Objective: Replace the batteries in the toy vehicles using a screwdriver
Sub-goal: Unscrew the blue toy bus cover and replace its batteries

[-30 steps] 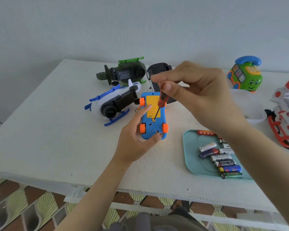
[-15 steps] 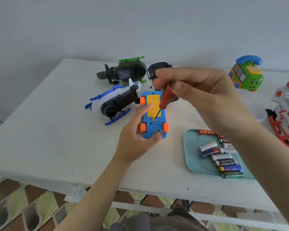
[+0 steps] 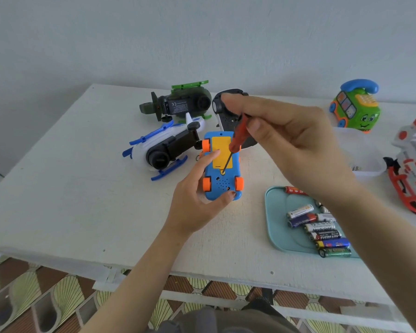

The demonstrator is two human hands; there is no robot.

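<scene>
Driving the cover screw on the car (image 3: 222,188), going by the tip position: the screwdriver (image 3: 235,138) tip sits on the screw (image 3: 222,172) just below the yellow cover (image 3: 220,150), centre of frame. Right hand (image 3: 286,145) pinches the red handle between thumb and forefinger, other fingers loosely curled. Left hand (image 3: 197,200) grips the car from the left and below, thumb across its lower end, forefinger laid on the cover's left side. Car seems propped off the tabletop (image 3: 82,188) at its lower end; can't tell if the upper end touches. To do it well: bring the shaft nearer square to the underside, since it slants up-right now and that invites cam-out. Push along the shaft while twirling, with the left hand bracing against that push. Lift the forefinger off the cover before it needs to come away. Tiny screw, so catch it and park it in the tray (image 3: 274,224), lower right, by the batteries (image 3: 322,231). Orientation: car is belly-up, wheels toward camera, long axis near vertical in frame. Speaker-grille end points to the bottom edge, cover end to the top. Which end is the nose, can't tell.
</scene>
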